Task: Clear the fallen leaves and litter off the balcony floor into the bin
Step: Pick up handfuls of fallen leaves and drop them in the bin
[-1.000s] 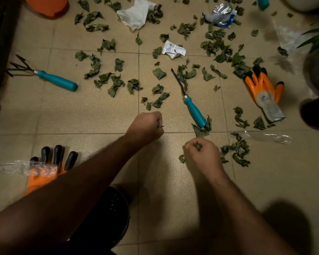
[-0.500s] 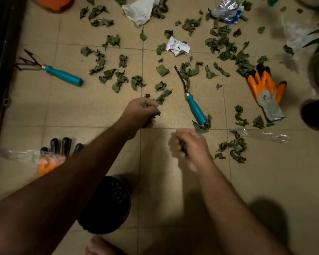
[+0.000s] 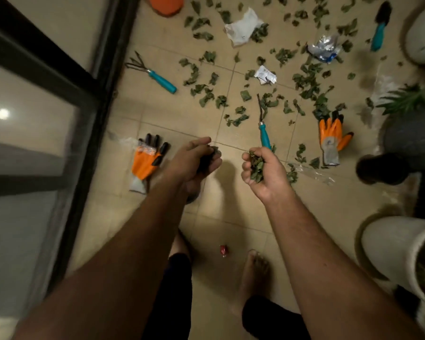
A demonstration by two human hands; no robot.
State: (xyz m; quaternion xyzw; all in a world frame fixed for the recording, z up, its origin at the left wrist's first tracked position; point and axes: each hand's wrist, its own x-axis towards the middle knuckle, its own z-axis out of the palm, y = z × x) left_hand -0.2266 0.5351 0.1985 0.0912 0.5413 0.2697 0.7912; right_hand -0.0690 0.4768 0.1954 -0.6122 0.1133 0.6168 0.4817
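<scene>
A beige tiled balcony floor (image 3: 157, 114) seen from above, strewn at the far side with green leaves (image 3: 307, 82) and crumpled white litter (image 3: 243, 27). Near the middle, the left hand (image 3: 194, 160) cups a dark clump of leaves in curled fingers. Just right of it, the right hand (image 3: 265, 170) grips a bunch of leaves (image 3: 257, 166), palm up. Half a second ago both hands were down at the floor gathering; now they are raised and the person stands. The black bin seen earlier by the left arm no longer shows
</scene>
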